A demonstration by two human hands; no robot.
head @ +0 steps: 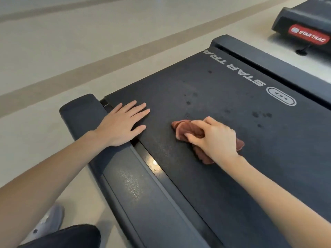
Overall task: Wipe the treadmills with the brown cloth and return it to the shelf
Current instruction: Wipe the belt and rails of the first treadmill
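A black treadmill belt (232, 108) with a white STAR TRAC logo fills the middle of the head view, with dark spots on its surface. My right hand (213, 138) grips a bunched brown cloth (186, 128) and holds it down on the belt near the rear end. My left hand (123, 122) lies flat with straight fingers, palm on the left side rail (125, 185) and fingers over the belt's edge.
A second treadmill's rear end (304, 27) with a red STAR TRAC badge stands at the top right. Pale floor with tan stripes (89, 56) lies to the left and beyond. My knee (71, 237) and a grey shoe (48, 222) show at the bottom left.
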